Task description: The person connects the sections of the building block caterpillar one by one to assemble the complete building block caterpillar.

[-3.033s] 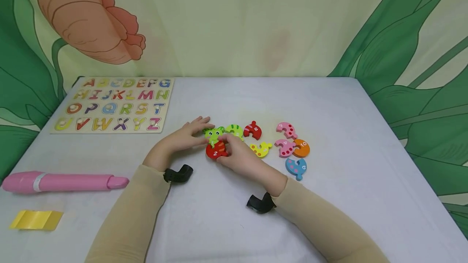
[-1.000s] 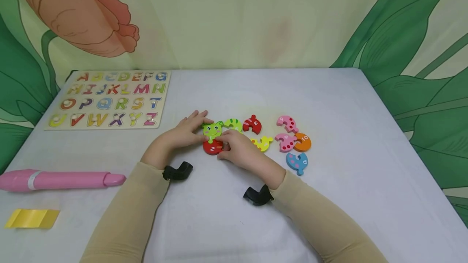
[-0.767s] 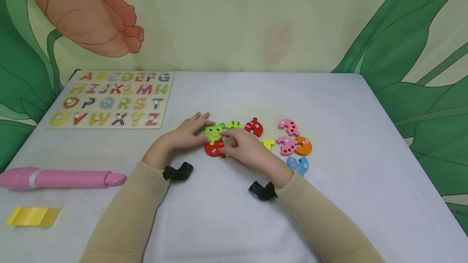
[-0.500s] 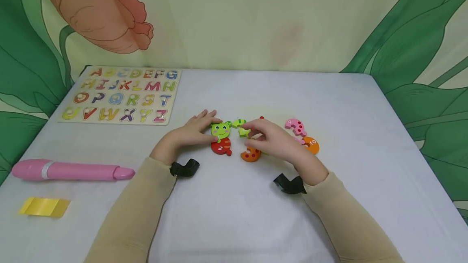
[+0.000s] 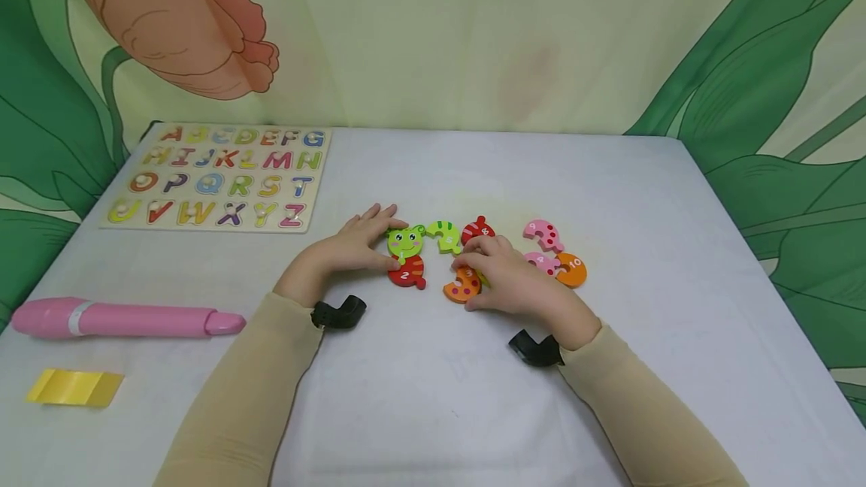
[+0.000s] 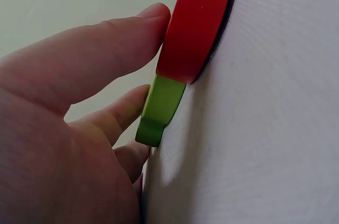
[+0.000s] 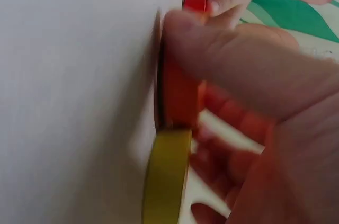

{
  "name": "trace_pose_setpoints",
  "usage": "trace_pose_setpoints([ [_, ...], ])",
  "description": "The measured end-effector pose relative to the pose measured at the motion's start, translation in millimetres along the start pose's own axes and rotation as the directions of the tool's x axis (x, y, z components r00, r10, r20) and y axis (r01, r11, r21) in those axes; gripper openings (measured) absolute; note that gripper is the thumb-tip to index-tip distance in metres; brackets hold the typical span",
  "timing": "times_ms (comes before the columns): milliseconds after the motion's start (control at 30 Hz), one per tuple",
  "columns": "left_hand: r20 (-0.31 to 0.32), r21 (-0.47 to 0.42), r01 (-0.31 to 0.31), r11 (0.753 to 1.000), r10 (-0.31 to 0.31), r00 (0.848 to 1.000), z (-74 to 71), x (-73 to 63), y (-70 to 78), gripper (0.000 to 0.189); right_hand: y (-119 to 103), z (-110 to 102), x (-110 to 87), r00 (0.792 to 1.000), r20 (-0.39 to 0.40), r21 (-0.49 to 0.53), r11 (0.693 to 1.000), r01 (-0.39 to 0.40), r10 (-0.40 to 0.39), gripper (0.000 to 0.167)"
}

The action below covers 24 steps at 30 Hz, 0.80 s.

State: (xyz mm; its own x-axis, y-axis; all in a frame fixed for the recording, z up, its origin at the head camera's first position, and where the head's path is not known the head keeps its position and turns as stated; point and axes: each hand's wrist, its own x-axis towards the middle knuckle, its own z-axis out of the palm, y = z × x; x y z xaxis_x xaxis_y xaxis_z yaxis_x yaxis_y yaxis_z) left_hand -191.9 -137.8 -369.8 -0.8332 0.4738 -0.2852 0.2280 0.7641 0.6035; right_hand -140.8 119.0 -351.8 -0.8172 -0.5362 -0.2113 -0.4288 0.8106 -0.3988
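My left hand (image 5: pixel 348 246) lies beside a smiling green caterpillar-head puzzle piece (image 5: pixel 406 242), its fingers loosely extended. The thumb tip touches the red piece numbered 2 (image 5: pixel 408 273), which is joined just below the head. In the left wrist view, the fingers reach along the green piece's edge (image 6: pixel 164 99). To the right, my right hand (image 5: pixel 510 276) pinches an orange dotted piece (image 5: pixel 462 286) between thumb and fingers. In the right wrist view, a yellow piece (image 7: pixel 168 176) adjoins that orange one; the head view hides most of it under the hand.
A green striped piece (image 5: pixel 445 235) and red piece 8 (image 5: pixel 477 228) lie behind the right hand. Pink piece 9 (image 5: pixel 543 233), pink piece 4 (image 5: pixel 537 260) and orange piece 10 (image 5: pixel 572 270) sit farther right. Leftward are an alphabet board (image 5: pixel 216 179), a pink wand-like object (image 5: pixel 135 318) and yellow folded strip (image 5: pixel 76 388).
My right hand has let go of red piece 2, whose tail has swung from right to lower right, and moved right onto the orange dotted piece. The left hand stays by the head.
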Motion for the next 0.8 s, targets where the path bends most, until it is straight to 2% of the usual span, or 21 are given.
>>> trace_pose_setpoints([
  [167,0.000,0.002,-0.004,1.000,0.004,1.000,0.2,-0.5,-0.1,0.064,-3.6,-2.3,0.1,0.997,-0.011,0.007,0.997,0.072,-0.072,0.048],
  [267,0.001,0.000,-0.008,1.000,0.008,1.000,0.3,0.2,-1.6,0.064,-9.5,-2.9,0.7,0.995,-0.003,0.056,0.993,0.101,-0.101,0.050],
  [500,0.004,0.004,-0.024,1.000,0.024,1.000,-0.7,0.0,-5.1,0.064,-27.1,4.8,12.2,0.994,-0.025,0.210,0.972,0.107,-0.104,0.051],
  [667,0.005,0.003,-0.018,1.000,0.018,1.000,0.1,0.9,-5.3,0.063,-31.0,10.6,16.1,0.993,-0.052,0.223,0.968,0.118,-0.109,0.053],
  [800,0.006,-0.004,-0.018,1.000,0.018,1.000,0.2,0.6,-5.4,0.063,-31.8,12.5,15.9,0.994,-0.024,0.216,0.971,0.105,-0.103,0.053],
])
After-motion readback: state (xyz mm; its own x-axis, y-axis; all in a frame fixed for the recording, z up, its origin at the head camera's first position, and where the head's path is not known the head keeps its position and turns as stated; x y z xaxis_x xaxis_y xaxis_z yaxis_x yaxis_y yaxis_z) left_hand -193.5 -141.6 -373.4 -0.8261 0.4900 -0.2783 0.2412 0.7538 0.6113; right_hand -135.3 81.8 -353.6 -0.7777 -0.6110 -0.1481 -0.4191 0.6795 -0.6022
